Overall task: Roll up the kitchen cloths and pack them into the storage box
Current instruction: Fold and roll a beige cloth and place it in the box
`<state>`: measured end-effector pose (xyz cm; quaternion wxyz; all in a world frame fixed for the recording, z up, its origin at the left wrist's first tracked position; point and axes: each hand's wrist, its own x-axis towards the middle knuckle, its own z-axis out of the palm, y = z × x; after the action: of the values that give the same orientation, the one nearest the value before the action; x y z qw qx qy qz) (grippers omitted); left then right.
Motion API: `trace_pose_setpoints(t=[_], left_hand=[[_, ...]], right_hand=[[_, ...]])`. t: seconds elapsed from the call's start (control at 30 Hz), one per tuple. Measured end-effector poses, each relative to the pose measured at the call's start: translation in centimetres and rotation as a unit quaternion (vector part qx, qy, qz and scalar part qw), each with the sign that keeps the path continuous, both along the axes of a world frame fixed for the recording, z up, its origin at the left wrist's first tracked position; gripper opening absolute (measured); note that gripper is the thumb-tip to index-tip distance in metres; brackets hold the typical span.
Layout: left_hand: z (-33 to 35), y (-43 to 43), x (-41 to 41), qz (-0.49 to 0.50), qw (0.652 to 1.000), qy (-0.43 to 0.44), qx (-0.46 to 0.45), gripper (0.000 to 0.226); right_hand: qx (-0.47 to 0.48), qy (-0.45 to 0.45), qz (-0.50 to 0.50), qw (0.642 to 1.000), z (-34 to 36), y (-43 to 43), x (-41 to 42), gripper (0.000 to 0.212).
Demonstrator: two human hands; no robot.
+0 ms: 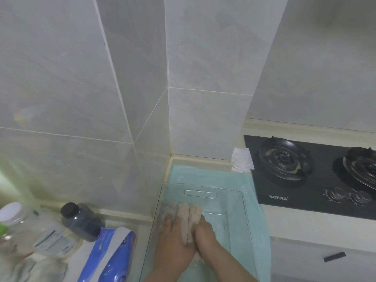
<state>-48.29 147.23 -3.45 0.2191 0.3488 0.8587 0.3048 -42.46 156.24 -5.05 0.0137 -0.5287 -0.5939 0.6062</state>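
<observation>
Tiled walls back the tabletop, where the clear storage box holds three rolled cloths under the fingers. On them the left hand lies flat, fingers together, while the right hand curls its fingers round the outer roll. Packing seems in hand; the next move calls for seating that roll snug against its neighbours, then letting go.

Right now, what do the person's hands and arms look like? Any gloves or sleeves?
Both are bare. The left hand and right hand wear no gloves, and I see no rings on the fingers. The forearms show no sleeves, watch or bracelet down to the picture's bottom edge.
</observation>
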Motion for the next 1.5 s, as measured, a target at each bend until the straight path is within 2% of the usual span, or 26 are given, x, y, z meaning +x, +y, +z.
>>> trace_pose_setpoints(t=[0.07,0.17,0.27,0.43,0.6,0.77,0.83,0.9,1.03,1.13,1.27,1.3,1.4,1.5], left_hand=[[-0.2,0.0,-0.1,0.003,1.0,-0.005,-0.009,0.084],[-0.7,0.3,-0.2,0.008,1.0,-0.002,-0.019,0.089],[-0.5,0.8,-0.3,0.006,1.0,0.002,-0.025,0.09],[-0.5,0.8,-0.5,0.003,0.999,0.009,-0.041,0.084],[0.0,0.6,-0.1,0.004,0.999,-0.003,-0.048,0.088],[1.9,0.6,0.1,0.0,0.999,0.025,-0.046,0.083],[2.8,0.6,0.0,-0.002,0.999,0.023,-0.029,0.082],[3.7,0.4,0.1,0.002,1.0,-0.017,-0.004,0.078],[7.5,-1.3,-0.4,0.05,0.988,-0.111,0.098,0.058],[11.1,-3.0,-1.5,0.057,0.969,-0.172,0.168,0.042],[15.8,-5.3,-2.7,0.034,0.954,-0.167,0.247,0.015],[16.6,-5.8,-2.6,0.035,0.95,-0.17,0.259,0.013],[19.1,-8.1,-2.2,0.058,0.937,-0.179,0.293,0.028],[20.9,-10.8,-1.2,0.084,0.926,-0.179,0.321,0.026]], right_hand=[[0.035,-0.03,0.007,0.999,-1.0,0.8,-0.1,0.053],[0.071,-0.034,-0.012,0.997,1.2,0.8,0.1,0.06],[0.064,-0.02,-0.018,0.998,2.0,0.7,0.1,0.049],[0.04,0.013,-0.026,0.999,1.6,0.7,-0.5,0.048],[0.068,-0.046,-0.036,0.996,2.3,0.8,-0.1,0.049],[0.094,-0.049,-0.052,0.993,2.6,1.0,0.3,0.03],[0.106,-0.03,-0.053,0.992,3.5,0.8,0.5,0.035],[0.123,-0.005,-0.045,0.991,5.2,0.6,0.9,0.039],[0.138,0.074,0.01,0.988,9.6,0.3,2.5,0.011],[0.137,0.128,-0.029,0.982,12.9,-0.1,3.7,0.014],[0.15,0.185,-0.074,0.969,17.7,-1.4,4.2,0.015],[0.157,0.196,-0.076,0.965,18.9,-1.8,4.4,0.015],[0.169,0.23,-0.068,0.956,22.0,-3.4,4.8,0.014],[0.166,0.261,-0.041,0.95,24.3,-5.0,5.3,0.015]])
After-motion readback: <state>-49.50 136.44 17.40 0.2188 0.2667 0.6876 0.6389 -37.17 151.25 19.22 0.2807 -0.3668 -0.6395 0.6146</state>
